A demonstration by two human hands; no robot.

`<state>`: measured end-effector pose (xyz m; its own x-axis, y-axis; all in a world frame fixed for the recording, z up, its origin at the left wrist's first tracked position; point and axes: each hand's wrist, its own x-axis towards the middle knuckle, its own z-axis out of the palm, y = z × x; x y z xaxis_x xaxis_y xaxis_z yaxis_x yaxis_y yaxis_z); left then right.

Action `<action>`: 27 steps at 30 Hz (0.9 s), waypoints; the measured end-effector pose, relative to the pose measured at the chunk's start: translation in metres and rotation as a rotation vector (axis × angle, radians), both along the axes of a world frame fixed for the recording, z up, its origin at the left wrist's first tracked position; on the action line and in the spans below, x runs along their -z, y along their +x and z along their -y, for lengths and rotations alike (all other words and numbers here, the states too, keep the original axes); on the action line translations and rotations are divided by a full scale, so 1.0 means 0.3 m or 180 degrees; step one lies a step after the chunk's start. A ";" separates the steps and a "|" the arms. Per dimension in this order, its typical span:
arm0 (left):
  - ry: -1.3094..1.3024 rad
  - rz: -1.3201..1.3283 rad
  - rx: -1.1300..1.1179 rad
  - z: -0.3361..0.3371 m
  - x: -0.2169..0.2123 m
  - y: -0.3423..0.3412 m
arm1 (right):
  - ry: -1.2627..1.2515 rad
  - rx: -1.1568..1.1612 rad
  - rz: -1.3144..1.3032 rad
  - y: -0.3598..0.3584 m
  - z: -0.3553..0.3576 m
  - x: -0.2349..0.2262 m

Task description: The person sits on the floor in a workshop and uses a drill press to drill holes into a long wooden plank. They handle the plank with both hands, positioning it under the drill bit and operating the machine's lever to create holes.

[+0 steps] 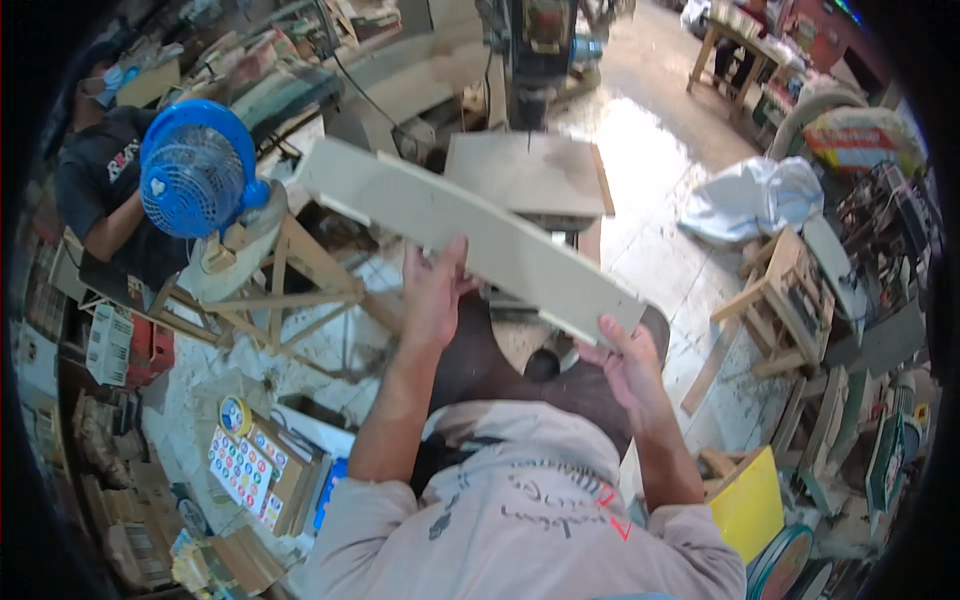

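Note:
A long, narrow, pale board (480,235) is held up in front of me, slanting from far left down to near right. My left hand (433,300) grips its lower edge near the middle, with the fingers partly hidden behind it. At the near right end my right hand (630,362) is closed on the board, thumb over its face. Thin strips show along the board's edges. Just beyond it stands a dark machine head (540,60) above a flat wooden work table (530,165). A thin upright bit or blade shows between them; I cannot tell which.
A blue fan (200,168) stands at left on a round-topped wooden stand (285,270), beside a person in a dark shirt (100,185). To the right are a silver sack (755,200) and a wooden stool (780,300). A yellow panel (750,505) leans near my right elbow.

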<state>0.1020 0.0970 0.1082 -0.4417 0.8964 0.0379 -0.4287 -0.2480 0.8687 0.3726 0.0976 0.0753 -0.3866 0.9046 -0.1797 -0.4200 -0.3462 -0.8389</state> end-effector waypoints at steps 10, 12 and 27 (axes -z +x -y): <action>0.0026 0.0277 -0.0121 -0.070 0.187 -0.015 | 0.2939 0.1108 0.2113 -0.166 -0.519 -0.385; -0.0005 0.0275 -0.0100 -0.078 0.194 -0.010 | 0.3285 0.1355 0.1906 -0.276 -0.624 -0.519; -0.0199 0.0481 -0.0177 -0.123 0.213 -0.038 | 0.3660 0.2233 0.1849 -0.446 -0.806 -0.625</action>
